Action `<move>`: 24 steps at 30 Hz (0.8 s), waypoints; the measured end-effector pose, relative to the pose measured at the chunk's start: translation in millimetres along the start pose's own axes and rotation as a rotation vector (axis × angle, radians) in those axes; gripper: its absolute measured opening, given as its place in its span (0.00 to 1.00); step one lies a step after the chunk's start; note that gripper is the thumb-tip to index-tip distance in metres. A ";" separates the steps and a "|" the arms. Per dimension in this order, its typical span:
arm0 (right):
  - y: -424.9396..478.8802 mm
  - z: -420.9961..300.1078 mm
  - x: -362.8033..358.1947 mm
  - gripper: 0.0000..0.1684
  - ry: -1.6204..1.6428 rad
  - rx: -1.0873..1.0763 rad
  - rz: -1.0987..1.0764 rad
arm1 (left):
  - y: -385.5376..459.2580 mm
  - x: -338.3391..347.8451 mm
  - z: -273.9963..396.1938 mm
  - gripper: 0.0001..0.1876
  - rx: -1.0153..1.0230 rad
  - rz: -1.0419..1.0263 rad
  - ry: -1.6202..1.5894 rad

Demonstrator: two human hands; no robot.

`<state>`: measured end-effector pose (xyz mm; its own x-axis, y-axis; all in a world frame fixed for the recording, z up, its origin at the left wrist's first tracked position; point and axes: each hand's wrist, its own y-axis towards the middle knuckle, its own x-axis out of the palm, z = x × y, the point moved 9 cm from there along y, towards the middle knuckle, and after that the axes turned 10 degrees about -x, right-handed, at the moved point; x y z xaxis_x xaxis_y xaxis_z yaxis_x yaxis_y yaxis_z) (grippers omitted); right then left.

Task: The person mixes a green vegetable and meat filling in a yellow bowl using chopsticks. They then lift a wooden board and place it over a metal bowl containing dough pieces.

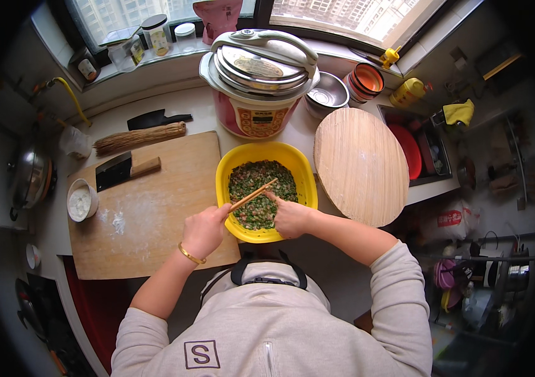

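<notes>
A yellow plastic basin (pixel 306 162) stands before me with a chopped green and pinkish filling (pixel 255 207) in it. My left hand (pixel 205 232) is closed around a pair of wooden chopsticks (pixel 254 194), which slant up to the right over the filling. At the basin's right side is my right hand (pixel 293 219), its index finger stretched towards the chopsticks near their tips. Bits of filling cling around that fingertip. The other right fingers are curled, and whatever lies under them is hidden. Whether the fingertip touches the chopsticks is not clear.
To the left, a wooden board (pixel 173 221) bears a cleaver (pixel 126 170), a bowl of white powder (pixel 79 202) and flour smears. Behind the basin stands an electric pressure cooker (pixel 260 85). A round slatted tray (pixel 361 165) lies right, near the sink (pixel 437 155).
</notes>
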<state>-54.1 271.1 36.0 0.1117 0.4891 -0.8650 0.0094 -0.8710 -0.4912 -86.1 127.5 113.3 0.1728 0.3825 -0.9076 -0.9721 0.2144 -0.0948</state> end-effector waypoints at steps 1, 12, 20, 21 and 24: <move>3.2 0.1 3.5 0.13 0.012 -0.010 -0.031 | 0.4 -5.2 7.5 0.09 0.030 0.004 -0.014; -6.3 2.7 -24.5 0.14 -0.004 0.007 0.137 | 19.6 12.6 -25.3 0.10 0.038 -0.034 0.199; -21.8 16.3 -33.9 0.20 0.261 0.040 0.474 | -7.6 7.2 -0.5 0.14 0.051 0.141 -0.176; -20.6 17.2 -32.8 0.20 0.277 0.041 0.471 | -10.6 9.4 3.5 0.14 0.064 0.135 -0.179; -17.3 18.4 -27.1 0.20 0.304 0.034 0.478 | -19.1 14.2 16.1 0.15 0.097 0.093 -0.139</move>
<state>-75.6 273.8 66.0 0.3765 0.0014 -0.9264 -0.1438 -0.9878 -0.0599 -62.5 143.3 108.9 0.1099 0.5237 -0.8448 -0.9664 0.2552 0.0325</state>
